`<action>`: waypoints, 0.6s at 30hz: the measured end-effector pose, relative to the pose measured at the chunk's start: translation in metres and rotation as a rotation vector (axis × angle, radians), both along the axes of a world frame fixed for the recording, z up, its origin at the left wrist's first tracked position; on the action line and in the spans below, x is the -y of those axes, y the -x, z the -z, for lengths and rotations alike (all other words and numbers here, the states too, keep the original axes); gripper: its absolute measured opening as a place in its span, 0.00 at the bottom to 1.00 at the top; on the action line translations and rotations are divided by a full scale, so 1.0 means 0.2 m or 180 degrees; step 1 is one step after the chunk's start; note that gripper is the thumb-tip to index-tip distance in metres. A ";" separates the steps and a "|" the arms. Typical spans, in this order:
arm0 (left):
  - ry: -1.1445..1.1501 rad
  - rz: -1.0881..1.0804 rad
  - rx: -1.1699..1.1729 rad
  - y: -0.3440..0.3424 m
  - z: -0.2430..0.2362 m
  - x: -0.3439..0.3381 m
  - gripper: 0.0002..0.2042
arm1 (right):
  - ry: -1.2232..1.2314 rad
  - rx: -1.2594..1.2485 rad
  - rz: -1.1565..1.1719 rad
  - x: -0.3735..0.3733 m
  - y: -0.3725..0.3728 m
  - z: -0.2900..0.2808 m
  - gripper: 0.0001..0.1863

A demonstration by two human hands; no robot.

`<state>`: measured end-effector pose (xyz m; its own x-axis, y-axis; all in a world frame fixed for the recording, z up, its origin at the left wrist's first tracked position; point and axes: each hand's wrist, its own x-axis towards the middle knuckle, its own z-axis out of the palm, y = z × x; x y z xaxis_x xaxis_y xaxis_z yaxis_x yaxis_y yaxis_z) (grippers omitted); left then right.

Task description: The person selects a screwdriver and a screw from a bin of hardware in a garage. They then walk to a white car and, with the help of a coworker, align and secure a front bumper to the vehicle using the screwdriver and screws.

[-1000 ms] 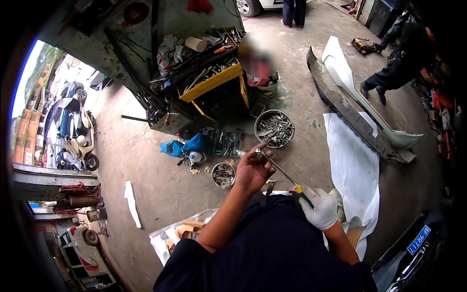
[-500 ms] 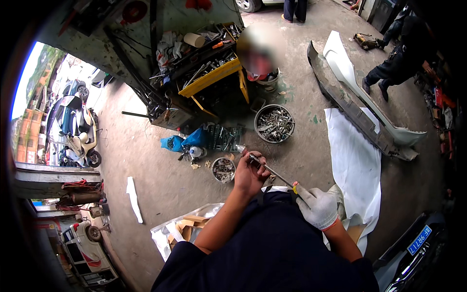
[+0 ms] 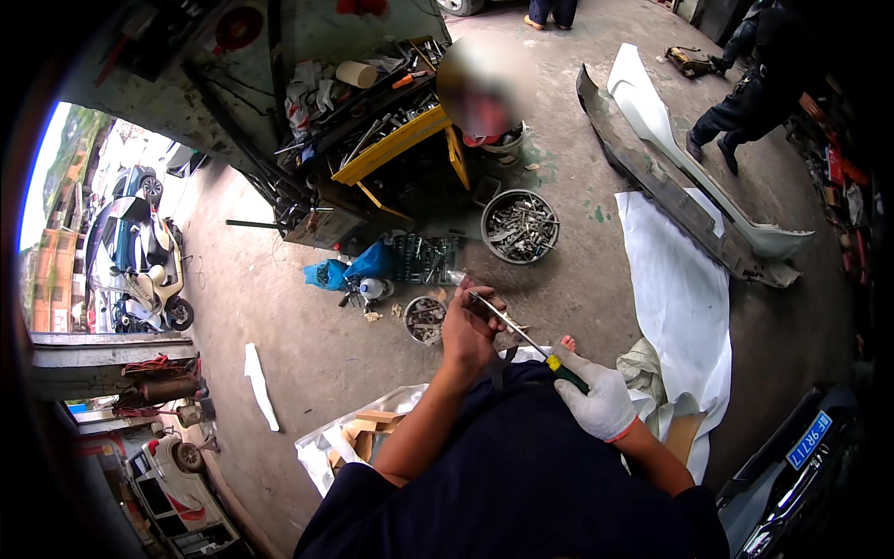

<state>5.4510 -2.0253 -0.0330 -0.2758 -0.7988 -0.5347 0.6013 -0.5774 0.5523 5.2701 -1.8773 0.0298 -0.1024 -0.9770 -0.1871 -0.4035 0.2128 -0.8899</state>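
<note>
My bare left hand (image 3: 470, 332) is closed around the tip end of a screwdriver (image 3: 523, 333), by a small metal piece too small to make out. My right hand (image 3: 596, 402), in a white glove, grips the yellow and green handle, and the shaft slants up leftward between my hands. Just beyond them on the floor lie a small bowl of metal parts (image 3: 425, 321), a socket set (image 3: 421, 258), a water bottle (image 3: 374, 289) and a blue bag (image 3: 368, 261).
A big basin of hardware (image 3: 518, 226), a yellow tool cart (image 3: 391, 142), a white bumper (image 3: 652, 114) with a dark one beside it, white sheeting (image 3: 675, 317) and cardboard (image 3: 680, 447) surround me. A person (image 3: 745, 116) bends at upper right; another's legs (image 3: 549, 14) show behind. Scooters (image 3: 140, 261) stand outside.
The view has shifted slightly. Both hands keep hold of the screwdriver; my right fingers have moved on the handle, which was mostly covered half a second ago and now shows more.
</note>
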 end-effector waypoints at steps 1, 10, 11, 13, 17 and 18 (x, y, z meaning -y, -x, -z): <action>-0.0009 -0.0012 -0.0037 0.01 0.00 0.00 0.17 | 0.0001 -0.0034 0.0009 -0.01 0.00 0.00 0.21; 0.1210 0.0323 0.1732 -0.06 0.20 -0.09 0.10 | -0.0054 -0.0215 -0.0084 -0.04 -0.01 0.03 0.22; 0.1351 0.0381 0.1900 -0.07 0.22 -0.10 0.10 | -0.0069 -0.0225 -0.0108 -0.04 0.00 0.02 0.22; 0.1465 0.0513 0.2234 -0.07 0.21 -0.10 0.11 | -0.0107 -0.0250 -0.0147 -0.05 0.01 0.02 0.23; 0.1545 0.0600 0.2580 -0.08 0.21 -0.14 0.13 | -0.0370 -0.0112 -0.0175 -0.04 0.01 -0.01 0.23; 0.1681 0.0603 0.2676 -0.09 0.23 -0.15 0.13 | -0.0296 -0.0099 -0.0165 -0.05 0.02 0.01 0.22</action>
<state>5.4686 -1.9945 -0.0783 -0.1193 -0.9715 -0.2046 -0.1769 -0.1820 0.9673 5.2652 -1.8679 0.0282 -0.0593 -0.9597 -0.2747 -0.4431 0.2719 -0.8542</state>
